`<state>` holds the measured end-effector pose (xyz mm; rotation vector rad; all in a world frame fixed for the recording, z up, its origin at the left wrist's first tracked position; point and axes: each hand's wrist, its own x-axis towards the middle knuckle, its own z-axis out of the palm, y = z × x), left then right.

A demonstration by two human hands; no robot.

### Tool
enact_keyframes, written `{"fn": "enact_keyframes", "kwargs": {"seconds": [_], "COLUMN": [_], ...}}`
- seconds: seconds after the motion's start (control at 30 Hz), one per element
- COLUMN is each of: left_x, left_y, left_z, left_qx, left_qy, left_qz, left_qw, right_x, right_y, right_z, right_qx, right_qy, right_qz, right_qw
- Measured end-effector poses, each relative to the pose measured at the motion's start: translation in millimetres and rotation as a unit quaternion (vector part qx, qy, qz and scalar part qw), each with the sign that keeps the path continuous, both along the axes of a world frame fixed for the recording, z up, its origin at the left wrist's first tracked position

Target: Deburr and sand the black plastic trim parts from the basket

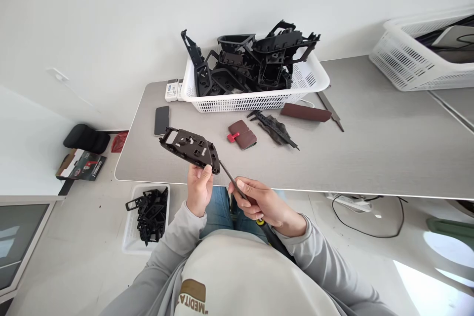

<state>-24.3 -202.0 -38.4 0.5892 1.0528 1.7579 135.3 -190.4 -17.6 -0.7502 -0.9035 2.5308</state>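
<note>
My left hand [200, 188] is closed on the near right end of a black moulded plastic part [188, 145] with several cut-outs, thumb on top. The part is held up above the table's front edge. In my right hand [257, 202] is a slim metal file [230, 174] with a black-and-yellow handle [272, 238]. The fingers wrap its shaft, and the handle runs back under the wrist. The file's tip is at the part's right edge; whether it touches cannot be made out.
A white basket [237, 104] heaped with black plastic parts stands at the back. On the grey table [355, 158] lie a phone [162, 121], folded brown sandpaper [245, 133], a caliper [276, 128], a brown strip [305, 112] and a flat file [331, 111]. A floor bin [128, 237] holds more parts.
</note>
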Motion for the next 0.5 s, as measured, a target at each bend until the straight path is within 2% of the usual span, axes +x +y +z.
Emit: {"fn": "enact_keyframes", "kwargs": {"seconds": [0.23, 0.4, 0.5], "left_x": [1.1, 1.1, 1.9], "left_y": [0.0, -0.6, -1.2], "left_z": [-3.0, -3.4, -2.3], "left_qx": [0.006, 0.009, 0.009], "left_qy": [-0.013, -0.045, -0.061], "left_qz": [0.006, -0.008, -0.013], "left_qw": [1.0, 0.999, 0.998], "right_x": [2.8, 1.0, -0.6], "right_y": [-4.0, 0.0, -0.7], "right_z": [2.1, 0.9, -0.8], "right_qx": [-0.01, -0.005, 0.001], "right_qy": [0.023, 0.008, -0.001], "right_qz": [0.048, -0.006, 0.005], "right_qw": [0.999, 1.0, 1.0]}}
